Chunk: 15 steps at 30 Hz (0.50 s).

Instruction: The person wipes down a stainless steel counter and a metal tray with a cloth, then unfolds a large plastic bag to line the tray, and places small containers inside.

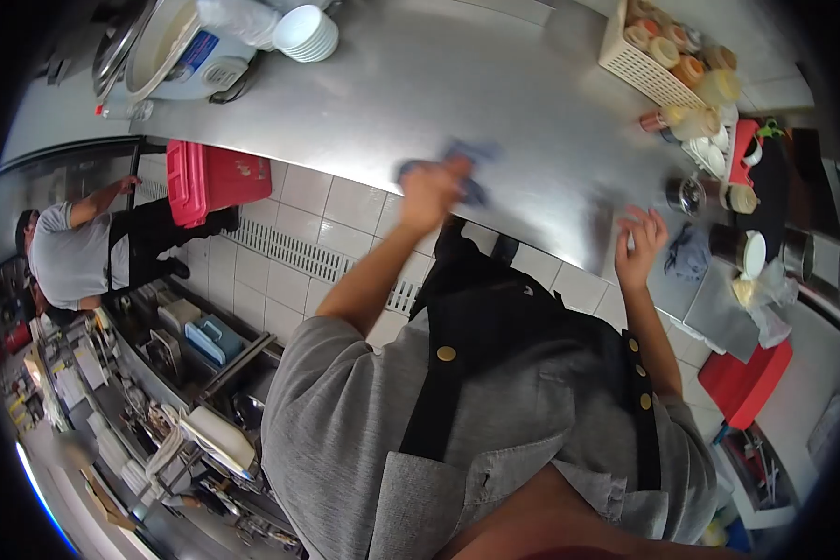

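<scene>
My left hand [429, 196] is closed on a dark blue cloth [471, 154], pressing it on the steel counter [392, 103] near the front edge. Motion blurs the cloth and the fingers. At the counter's right end, my right hand [639, 245] has its fingers apart and slightly bent, with nothing in it. A second, crumpled blue-grey cloth [687, 252] lies just right of that hand, apart from it.
A cream basket of sauce bottles [658, 56] stands at the back right. Stacked white bowls [305, 34] and a large white tub [182, 56] occupy the back left. Below left is a red bin [219, 182]; a co-worker [84, 243] stands beyond it. Metal containers [686, 194] sit at right.
</scene>
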{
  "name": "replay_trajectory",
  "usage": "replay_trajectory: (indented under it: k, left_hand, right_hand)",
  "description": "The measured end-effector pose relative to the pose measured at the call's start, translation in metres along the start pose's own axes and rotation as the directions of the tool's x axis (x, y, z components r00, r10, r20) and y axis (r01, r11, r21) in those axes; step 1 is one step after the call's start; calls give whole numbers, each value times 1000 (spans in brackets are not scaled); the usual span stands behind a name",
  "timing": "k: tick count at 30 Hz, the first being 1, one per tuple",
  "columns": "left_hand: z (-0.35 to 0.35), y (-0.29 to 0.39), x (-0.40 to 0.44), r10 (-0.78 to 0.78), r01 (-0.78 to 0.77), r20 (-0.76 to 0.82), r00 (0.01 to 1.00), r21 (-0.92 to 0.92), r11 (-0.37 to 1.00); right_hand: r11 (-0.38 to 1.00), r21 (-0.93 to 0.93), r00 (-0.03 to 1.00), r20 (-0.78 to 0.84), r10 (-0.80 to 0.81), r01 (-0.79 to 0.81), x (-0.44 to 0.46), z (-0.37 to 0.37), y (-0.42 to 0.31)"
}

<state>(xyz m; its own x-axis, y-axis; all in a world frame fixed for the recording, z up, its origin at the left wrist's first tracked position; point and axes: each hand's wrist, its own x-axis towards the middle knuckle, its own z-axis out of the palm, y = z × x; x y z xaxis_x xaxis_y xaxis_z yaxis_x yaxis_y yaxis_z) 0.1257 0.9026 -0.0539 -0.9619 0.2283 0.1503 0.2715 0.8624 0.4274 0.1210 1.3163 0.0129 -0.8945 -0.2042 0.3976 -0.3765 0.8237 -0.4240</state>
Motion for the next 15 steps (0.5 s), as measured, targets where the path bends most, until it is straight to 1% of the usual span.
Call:
replay_trajectory:
  k: [1,2,3,4,5,6,7,8,9,10,11,12,13,14,15]
  left_hand:
    - [-34,-36,3,-130,127,-161,978,-25,992]
    - [-47,-90,-9,-207,221,-233,950,35,975]
    - [-61,-136,-22,-242,315,-358,902,162,935]
    - [-79,-186,-38,-288,397,-444,848,174,901]
    - [-102,-212,-52,-530,670,-480,699,180,721]
    - [-123,-256,-68,-779,865,-437,450,-2,501]
    - [-134,-330,-108,-858,885,-227,461,185,426]
    - [-148,-357,-132,-796,795,-207,569,385,468]
    - [-163,-383,-156,-721,670,-183,668,570,476]
    - [-169,-386,-161,-908,906,-316,276,-231,355]
    - [-176,-391,-166,-996,480,-66,-57,-877,31]
    - [-183,-382,-173,-983,121,-56,178,-990,78]
    - [-205,-341,-161,-950,-29,93,299,-994,-107]
    - [-221,-309,-150,-911,-77,164,379,-975,-208]
    - [-222,-298,-149,-874,-127,198,444,-952,-280]
  right_hand:
    - [999,16,998,17,-52,52,27,15,-10]
    - [994,30,994,31,-104,103,56,32,-22]
    - [988,35,988,38,-150,148,86,50,-31]
    - [981,36,980,43,-192,191,117,68,-40]
    - [980,3,979,53,-196,196,151,84,-50]
    - [979,-31,978,60,-200,202,179,98,-59]
    - [977,-39,977,44,-207,209,202,114,-66]
    - [980,-144,990,46,-132,138,235,129,-73]
    - [968,-241,998,25,-59,63,269,140,-79]
    - [968,-240,996,-31,-85,76,299,148,-84]
    - [952,-306,1000,25,-11,18,322,160,-87]
    - [927,-372,993,86,83,-45,337,172,-89]
    - [916,-398,993,80,84,-45,350,183,-88]
    - [916,-397,995,50,90,-62,365,189,-91]
    - [896,-440,956,232,179,-60,377,197,-93]
